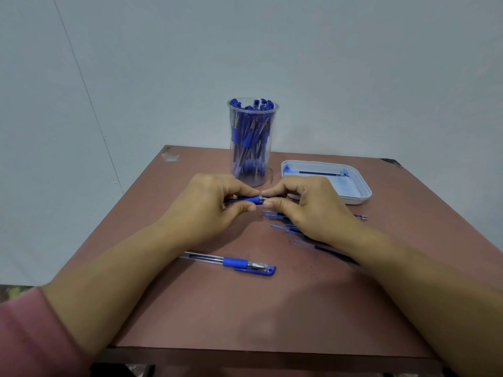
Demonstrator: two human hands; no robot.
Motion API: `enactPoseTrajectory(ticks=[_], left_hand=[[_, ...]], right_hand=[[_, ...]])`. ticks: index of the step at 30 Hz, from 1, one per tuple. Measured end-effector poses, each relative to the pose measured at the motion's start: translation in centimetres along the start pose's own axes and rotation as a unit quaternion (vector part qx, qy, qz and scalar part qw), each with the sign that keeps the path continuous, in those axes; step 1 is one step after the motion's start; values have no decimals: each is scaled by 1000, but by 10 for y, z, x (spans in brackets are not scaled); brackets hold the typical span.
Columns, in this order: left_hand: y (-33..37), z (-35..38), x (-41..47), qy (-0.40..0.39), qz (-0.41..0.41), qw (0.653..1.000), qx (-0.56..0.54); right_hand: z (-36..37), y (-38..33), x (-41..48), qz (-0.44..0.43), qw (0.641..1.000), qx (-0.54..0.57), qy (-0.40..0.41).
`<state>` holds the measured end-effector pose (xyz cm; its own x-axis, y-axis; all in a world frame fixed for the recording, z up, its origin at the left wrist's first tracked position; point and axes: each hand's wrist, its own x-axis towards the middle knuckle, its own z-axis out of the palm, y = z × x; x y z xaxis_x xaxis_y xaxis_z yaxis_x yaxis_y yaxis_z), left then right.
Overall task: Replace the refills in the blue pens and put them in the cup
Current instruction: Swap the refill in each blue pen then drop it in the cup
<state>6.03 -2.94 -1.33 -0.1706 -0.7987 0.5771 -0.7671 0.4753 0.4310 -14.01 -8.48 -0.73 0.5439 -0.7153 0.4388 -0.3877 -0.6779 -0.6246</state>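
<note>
Pinching prob. light, stiff, slick clear-barrelled blue pen (255,199) mid-table: left hand (215,202) on rubber grip (250,200) (best hold), right hand (307,205) nipping metal tip (263,198).

Brown table (299,308) with cup (251,142), tray (363,195), pen (231,262), refills (285,227)

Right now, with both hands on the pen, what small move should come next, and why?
Probably turn the metal tip with the right hand while the left hand steadies the pen: both pinch it right at that joint. Loosening or tightening, I cannot tell.
</note>
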Motion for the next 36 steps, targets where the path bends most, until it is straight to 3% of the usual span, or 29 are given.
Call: enactPoseTrajectory(ticks=[4,7,10,16,23,36], left_hand=[[1,-4,3,-15,-11,1000,-10],[1,-6,0,-39,2,998,52],[1,-9,-7,-74,-21,987,138],[22,-7,-20,-202,-104,965,132],[28,0,-26,-288,-82,939,170],[29,2,-26,-281,-76,939,186]], right_hand=[[-1,1,4,-2,1000,-5,-19],[-8,2,9,-2,1000,-11,-18],[-21,8,10,37,999,16,14],[-40,13,9,86,986,129,66],[-39,7,11,106,966,177,157],[-57,-32,43,-6,956,175,234]])
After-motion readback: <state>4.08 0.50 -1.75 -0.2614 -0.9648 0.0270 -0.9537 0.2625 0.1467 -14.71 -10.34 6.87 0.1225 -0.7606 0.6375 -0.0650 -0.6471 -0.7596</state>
